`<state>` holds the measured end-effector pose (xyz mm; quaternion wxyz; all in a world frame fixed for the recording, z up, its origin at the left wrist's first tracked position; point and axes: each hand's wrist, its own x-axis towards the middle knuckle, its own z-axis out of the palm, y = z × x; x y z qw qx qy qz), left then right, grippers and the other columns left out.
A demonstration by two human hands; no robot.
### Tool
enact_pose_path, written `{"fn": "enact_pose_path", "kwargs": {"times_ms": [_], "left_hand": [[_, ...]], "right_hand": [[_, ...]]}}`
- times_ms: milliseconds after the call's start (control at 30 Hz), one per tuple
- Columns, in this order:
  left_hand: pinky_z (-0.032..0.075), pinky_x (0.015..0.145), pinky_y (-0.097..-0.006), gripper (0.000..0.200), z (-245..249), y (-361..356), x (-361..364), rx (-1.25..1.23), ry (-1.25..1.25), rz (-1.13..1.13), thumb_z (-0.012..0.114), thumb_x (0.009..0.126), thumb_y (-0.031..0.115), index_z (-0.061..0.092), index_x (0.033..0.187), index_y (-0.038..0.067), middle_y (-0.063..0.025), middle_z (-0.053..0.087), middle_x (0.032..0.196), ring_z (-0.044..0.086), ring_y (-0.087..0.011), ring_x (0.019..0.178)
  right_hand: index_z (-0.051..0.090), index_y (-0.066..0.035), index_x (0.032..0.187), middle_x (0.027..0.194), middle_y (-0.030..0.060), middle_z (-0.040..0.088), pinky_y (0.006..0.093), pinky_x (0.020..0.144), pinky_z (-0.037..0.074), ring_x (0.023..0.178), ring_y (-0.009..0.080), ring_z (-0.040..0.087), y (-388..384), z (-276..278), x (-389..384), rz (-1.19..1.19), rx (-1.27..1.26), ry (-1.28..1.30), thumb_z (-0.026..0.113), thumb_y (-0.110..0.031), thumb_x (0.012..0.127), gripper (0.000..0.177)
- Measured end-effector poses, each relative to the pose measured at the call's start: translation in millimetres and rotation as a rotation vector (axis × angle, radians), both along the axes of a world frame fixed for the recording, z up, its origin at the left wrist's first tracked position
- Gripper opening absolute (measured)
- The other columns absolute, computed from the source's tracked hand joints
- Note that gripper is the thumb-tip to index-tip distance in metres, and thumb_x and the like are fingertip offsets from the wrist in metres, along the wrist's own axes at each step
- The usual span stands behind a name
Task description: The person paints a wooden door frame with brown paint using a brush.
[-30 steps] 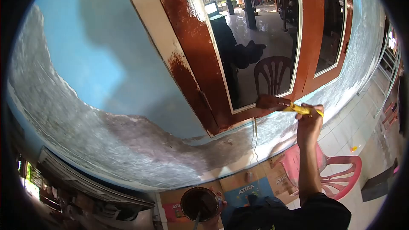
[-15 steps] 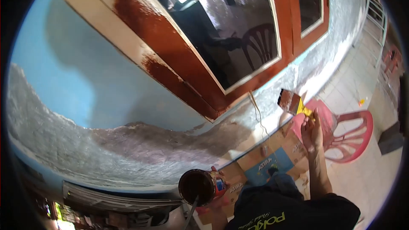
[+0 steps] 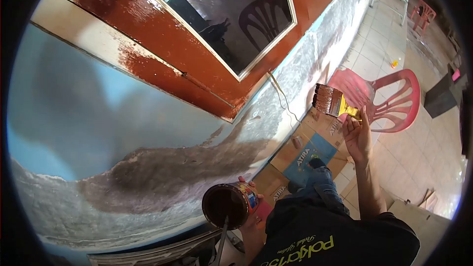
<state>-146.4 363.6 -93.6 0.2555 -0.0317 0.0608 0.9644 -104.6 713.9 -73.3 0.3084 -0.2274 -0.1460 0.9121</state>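
Now right hand [image 3: 358, 138] grips the brush [image 3: 334, 102]; left hand [image 3: 253, 216], half hidden, apparently cups 1 can [image 3: 227, 206]. Dip bristle tips only, can level.

The paint can [image 3: 230, 204] hid most of the left hand [image 3: 246, 183], only its tips showing. The brush [image 3: 331, 101] handle lay hidden inside the right hand [image 3: 358, 138]. The can's label was too small to read.

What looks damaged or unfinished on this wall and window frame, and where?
The blue wall below the window frame has lost paint in a wide grey, patchy band, so it looks weathered. The frame's outer strip is only partly brown; bare cream shows at its upper left. No spill shows around the paint can or brush.
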Motion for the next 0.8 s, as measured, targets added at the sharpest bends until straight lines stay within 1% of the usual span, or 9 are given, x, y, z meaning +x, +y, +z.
{"fn": "enact_pose_path", "kwargs": {"times_ms": [200,300,433,467,567,633,667,733,800], "left_hand": [[0.032,0.089,-0.0508,0.051,-15.9,-21.7,-21.3,-0.003,-0.041,-0.106,0.064,0.075,0.033,0.049,0.123,0.024,-0.0012,0.03,0.14,0.029,-0.0274,0.124],[0.03,0.09,-0.051,0.051,-23.7,-28.8,-31.8,0.016,-0.146,-0.155,0.062,0.077,0.032,0.047,0.125,0.022,-0.0011,0.031,0.14,0.028,-0.0276,0.125],[0.028,0.091,-0.0516,0.055,-40.8,-30.6,-42.9,0.009,-0.093,-0.226,0.06,0.079,0.033,0.043,0.129,0.019,-0.0014,0.032,0.14,0.028,-0.0282,0.125],[0.028,0.091,-0.0518,0.055,-42.7,-28.1,-45.2,0.02,-0.077,-0.237,0.06,0.079,0.033,0.041,0.13,0.021,-0.0018,0.031,0.14,0.028,-0.0286,0.125],[0.029,0.09,-0.0533,0.054,-49.1,-19.1,-49.2,0.045,-0.095,-0.238,0.06,0.08,0.034,0.04,0.13,0.03,-0.0048,0.029,0.14,0.028,-0.031,0.125],[0.031,0.089,-0.0572,0.051,-46.2,-9.8,-47.7,0.188,-0.126,-0.305,0.057,0.082,0.035,0.04,0.13,0.033,-0.0095,0.027,0.14,0.027,-0.0357,0.124],[0.033,0.089,-0.0606,0.049,-36.7,0.4,-52.9,0.328,-0.121,-0.382,0.054,0.084,0.037,0.039,0.13,0.032,-0.0129,0.026,0.139,0.027,-0.0394,0.123],[0.034,0.088,-0.0625,0.048,-36.4,5.8,-56.2,0.368,-0.076,-0.411,0.055,0.084,0.037,0.039,0.129,0.034,-0.0152,0.026,0.138,0.027,-0.0416,0.123],[0.035,0.086,-0.0595,0.051,-44.1,4.0,-51.6,0.164,-0.014,-0.301,0.06,0.08,0.034,0.041,0.128,0.038,-0.013,0.028,0.138,0.028,-0.0386,0.123]], "right_hand": [[0.053,-0.007,0.09,0.083,0.0076,0.062,0.0224,0.068,0.053,0.074,0.0123,0.061,-36.8,-21.9,16.4,-0.029,-0.051,-0.094,0.05,-0.029,0.091,0.023],[0.052,-0.007,0.094,0.082,0.006,0.062,0.0218,0.068,0.052,0.074,0.0118,0.061,-55.8,-27.4,20.6,-0.066,-0.066,-0.154,0.049,-0.029,0.091,0.023],[0.051,-0.006,0.098,0.085,0.0044,0.06,0.0212,0.066,0.052,0.074,0.0103,0.06,-72.4,-27.4,29.1,-0.109,-0.012,-0.161,0.046,-0.031,0.092,0.026],[0.051,-0.006,0.099,0.085,0.0041,0.06,0.021,0.066,0.052,0.074,0.0098,0.06,-74.6,-26.5,30.8,-0.115,0.012,-0.158,0.046,-0.031,0.092,0.027],[0.05,-0.005,0.101,0.089,0.0059,0.06,0.0205,0.063,0.05,0.071,0.009,0.058,-75.8,-21.8,33.3,-0.041,0.044,0.049,0.043,-0.032,0.093,0.029],[0.049,-0.005,0.104,0.093,0.0074,0.059,0.0208,0.062,0.05,0.07,0.0092,0.058,-78.9,-11.4,32.3,-0.065,0.074,0.005,0.042,-0.031,0.094,0.029],[0.048,-0.005,0.105,0.095,0.0081,0.059,0.021,0.062,0.049,0.069,0.0093,0.057,-80.2,-5.7,29.2,-0.084,0.096,-0.006,0.041,-0.031,0.094,0.03],[0.047,-0.004,0.107,0.098,0.01,0.058,0.0219,0.063,0.049,0.071,0.0106,0.058,-84.3,5.7,27.9,-0.08,0.131,0.018,0.04,-0.032,0.094,0.031],[0.046,-0.004,0.108,0.101,0.012,0.057,0.0232,0.064,0.05,0.074,0.0126,0.058,-90.9,18.0,27.3,-0.066,0.179,0.034,0.039,-0.032,0.095,0.032]]}}
